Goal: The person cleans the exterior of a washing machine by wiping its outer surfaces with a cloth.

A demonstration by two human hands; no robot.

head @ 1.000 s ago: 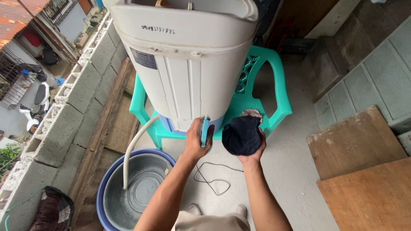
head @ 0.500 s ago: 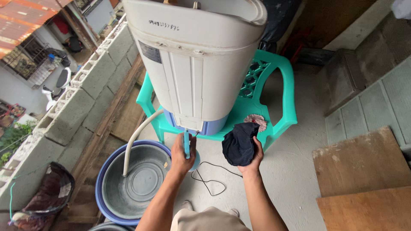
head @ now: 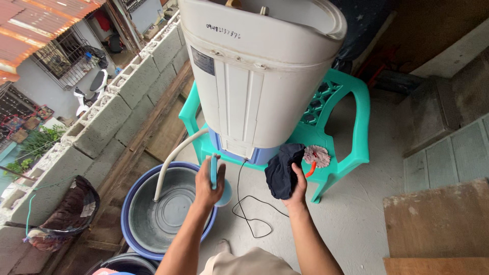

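At lower centre, the left hand [head: 208, 182] is closed around a light blue scoop [head: 218, 184], held upright above the rim of the blue basin [head: 133, 230]. Just right of it, the right hand [head: 297, 187] clutches a dark cloth [head: 281, 174] against the teal plastic chair [head: 351, 133], which bears a white washing machine [head: 254, 76] at upper centre.

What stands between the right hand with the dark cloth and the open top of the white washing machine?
The right hand holds the dark cloth low, beside the teal plastic chair. The washing machine stands on that chair, so its own tall wall rises between the cloth and its open top. Nothing else visible blocks the way.
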